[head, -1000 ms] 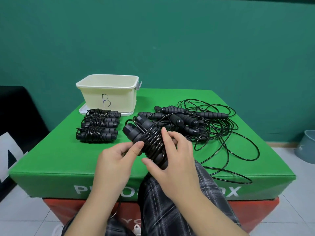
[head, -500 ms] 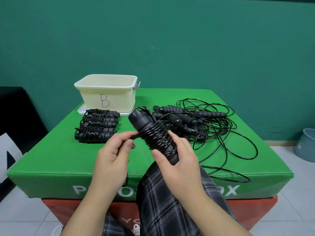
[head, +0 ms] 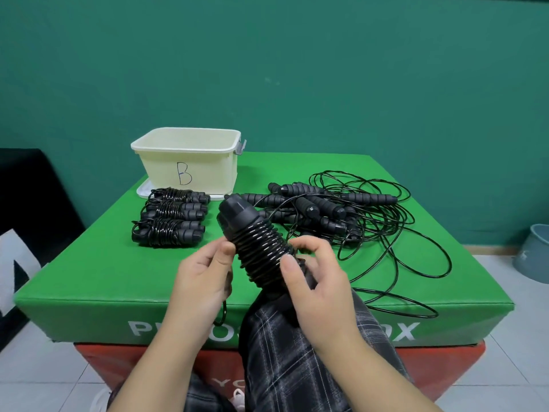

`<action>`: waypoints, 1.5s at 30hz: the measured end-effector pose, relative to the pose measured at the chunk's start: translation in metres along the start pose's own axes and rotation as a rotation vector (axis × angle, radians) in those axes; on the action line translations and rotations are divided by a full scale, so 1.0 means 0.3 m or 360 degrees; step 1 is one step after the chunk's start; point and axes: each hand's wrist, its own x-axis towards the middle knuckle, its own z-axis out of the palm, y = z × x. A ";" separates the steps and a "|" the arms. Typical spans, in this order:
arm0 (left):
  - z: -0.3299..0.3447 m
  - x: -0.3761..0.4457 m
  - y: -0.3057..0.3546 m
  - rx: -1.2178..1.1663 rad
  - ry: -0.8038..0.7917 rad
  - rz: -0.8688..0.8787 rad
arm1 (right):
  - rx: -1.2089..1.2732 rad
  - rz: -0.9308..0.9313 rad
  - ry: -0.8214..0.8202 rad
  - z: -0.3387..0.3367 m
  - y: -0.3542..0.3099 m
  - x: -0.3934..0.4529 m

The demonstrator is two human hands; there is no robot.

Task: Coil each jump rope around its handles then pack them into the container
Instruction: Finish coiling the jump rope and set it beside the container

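The lower end of the coiled jump rope (head: 261, 251) is hidden behind the right hand (head: 315, 286), and the rope end at the left hand (head: 205, 278) is covered by its fingers, so the grip there cannot be told; only a short loop (head: 222, 315) shows below that hand at 6 o'clock. The inside of the container (head: 190, 162) at 11 o'clock is out of sight behind its near wall, the lid (head: 142, 191) under it is mostly covered, and the printed lettering (head: 273, 330) on the front of the surface is blocked mid-word by the forearms and knee. In the loose pile (head: 332, 209) at 1 o'clock, handles and cords overlap too closely to count, and the grey bin (head: 534, 251) at 3 o'clock is cut off by the right edge.
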 end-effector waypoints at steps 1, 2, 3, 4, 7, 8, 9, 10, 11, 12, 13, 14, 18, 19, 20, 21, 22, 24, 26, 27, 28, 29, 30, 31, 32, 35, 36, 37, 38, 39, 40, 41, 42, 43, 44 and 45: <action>0.004 -0.002 0.005 0.0082 0.0079 0.0040 | -0.0152 -0.0112 0.0084 0.007 0.008 0.000; 0.008 -0.005 0.012 0.0173 0.0136 0.0075 | -0.0321 -0.0283 0.0157 0.012 0.018 0.002; 0.012 -0.009 0.021 0.0253 0.0182 0.0101 | -0.0470 -0.0466 0.0206 0.016 0.028 0.005; 0.012 -0.013 0.032 0.0329 0.0214 0.0117 | -0.0577 -0.0623 0.0232 0.020 0.040 0.006; 0.010 -0.025 0.073 0.0562 0.0291 0.0158 | -0.0692 -0.0782 0.0223 0.025 0.054 0.005; 0.006 -0.026 0.086 0.0605 0.0296 0.0179 | -0.0685 -0.0759 0.0203 0.025 0.052 0.004; 0.002 -0.026 0.098 0.0631 0.0290 0.0194 | -0.0681 -0.0719 0.0183 0.024 0.047 0.002; -0.003 -0.025 0.104 0.0657 0.0281 0.0217 | -0.0693 -0.0659 0.0158 0.024 0.040 0.002; -0.008 -0.024 0.106 0.0695 0.0270 0.0233 | -0.0722 -0.0591 0.0125 0.024 0.034 0.002; -0.010 -0.022 0.104 0.0713 0.0259 0.0251 | -0.0767 -0.0537 0.0092 0.026 0.030 0.002; -0.010 -0.021 0.101 0.0721 0.0242 0.0266 | -0.0831 -0.0505 0.0065 0.030 0.029 0.000; -0.010 -0.018 0.099 0.0733 0.0212 0.0299 | -0.0912 -0.0489 0.0045 0.035 0.030 0.000; -0.003 -0.019 0.100 0.0728 0.0016 0.0432 | -0.1003 -0.0385 0.0075 0.044 0.037 0.005; -0.003 -0.021 0.101 0.0668 -0.0036 0.0443 | -0.0908 -0.0328 0.0075 0.040 0.034 0.007; -0.003 -0.023 0.103 0.0578 -0.0076 0.0435 | -0.0797 -0.0269 0.0062 0.034 0.030 0.009; -0.004 -0.024 0.101 0.0478 -0.0094 0.0404 | -0.0694 -0.0219 0.0044 0.027 0.027 0.010; -0.002 -0.024 0.100 0.0367 -0.0089 0.0360 | -0.0607 -0.0177 0.0022 0.020 0.022 0.010; 0.005 -0.021 0.096 0.0210 -0.0007 0.0281 | -0.0481 -0.0119 -0.0020 0.009 0.016 0.007; 0.016 -0.013 0.089 0.0170 0.0102 0.0272 | -0.0360 -0.0095 -0.0054 0.002 0.016 0.000; 0.020 -0.005 0.087 0.0147 0.0165 0.0258 | -0.0289 -0.0071 -0.0077 -0.001 0.015 -0.004; 0.022 0.006 0.083 0.0135 0.0220 0.0229 | -0.0213 -0.0039 -0.0106 -0.003 0.013 -0.008; 0.023 0.018 0.079 0.0132 0.0244 0.0186 | -0.0126 -0.0005 -0.0138 -0.003 0.010 -0.012; 0.024 0.029 0.078 0.0107 0.0229 0.0139 | -0.0032 0.0027 -0.0165 -0.005 0.005 -0.014; 0.023 0.041 0.074 0.0030 0.0148 0.0090 | 0.0049 0.0051 -0.0177 -0.008 0.001 -0.015; 0.021 0.053 0.068 -0.0079 0.0015 0.0010 | 0.0122 0.0062 -0.0182 -0.012 -0.003 -0.015; 0.013 0.076 0.051 -0.0407 -0.0443 -0.0294 | 0.0303 0.0022 -0.0201 -0.026 -0.005 -0.010; 0.014 0.078 0.050 -0.0450 -0.0550 -0.0368 | 0.0334 0.0000 -0.0206 -0.029 -0.002 -0.008; 0.015 0.077 0.048 -0.0455 -0.0612 -0.0392 | 0.0352 -0.0007 -0.0213 -0.032 0.001 -0.006; 0.017 0.080 0.049 -0.0439 -0.0610 -0.0393 | 0.0353 0.0008 -0.0235 -0.031 0.001 -0.003; 0.018 0.079 0.055 -0.0421 -0.0575 -0.0383 | 0.0319 0.0033 -0.0257 -0.030 0.001 -0.002; 0.017 0.077 0.063 -0.0380 -0.0530 -0.0360 | 0.0250 0.0040 -0.0262 -0.028 0.002 -0.001; 0.014 0.075 0.071 -0.0309 -0.0482 -0.0343 | 0.0154 0.0020 -0.0238 -0.027 0.004 0.001; 0.010 0.072 0.075 -0.0220 -0.0433 -0.0335 | 0.0053 -0.0022 -0.0189 -0.026 0.002 0.001; 0.012 0.064 0.083 -0.0121 -0.0381 -0.0340 | -0.0035 -0.0088 -0.0127 -0.026 0.001 0.003; 0.017 0.056 0.086 -0.0014 -0.0330 -0.0349 | -0.0090 -0.0169 -0.0082 -0.025 0.000 0.004; 0.025 0.048 0.085 0.0080 -0.0291 -0.0365 | -0.0127 -0.0259 -0.0071 -0.025 0.000 0.005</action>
